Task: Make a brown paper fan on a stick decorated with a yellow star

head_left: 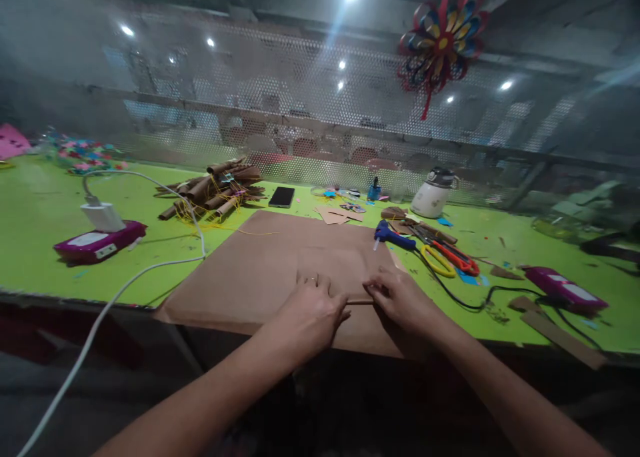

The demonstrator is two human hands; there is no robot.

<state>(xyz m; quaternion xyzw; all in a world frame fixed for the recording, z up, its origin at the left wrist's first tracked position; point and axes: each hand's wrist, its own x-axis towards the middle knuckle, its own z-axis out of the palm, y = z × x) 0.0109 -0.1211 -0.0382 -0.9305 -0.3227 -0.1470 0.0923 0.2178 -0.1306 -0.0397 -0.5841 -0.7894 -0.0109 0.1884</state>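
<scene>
A small sheet of brown paper lies on a larger brown paper sheet, its near edge rolled into a thin tube. My left hand, with a ring on one finger, rests over the small sheet. Its thumb and index finger close on the left part of the rolled edge. At the other end, my right hand pinches the roll between thumb and fingertips. The bit of roll between both hands shows; the rest is hidden under the fingers. A blue glue gun lies just beyond my right hand.
Scissors with yellow and red handles lie right of the glue gun. Purple power strips sit at both sides, with a white cable trailing left. Farther back are brown paper rolls, a phone and a white jug.
</scene>
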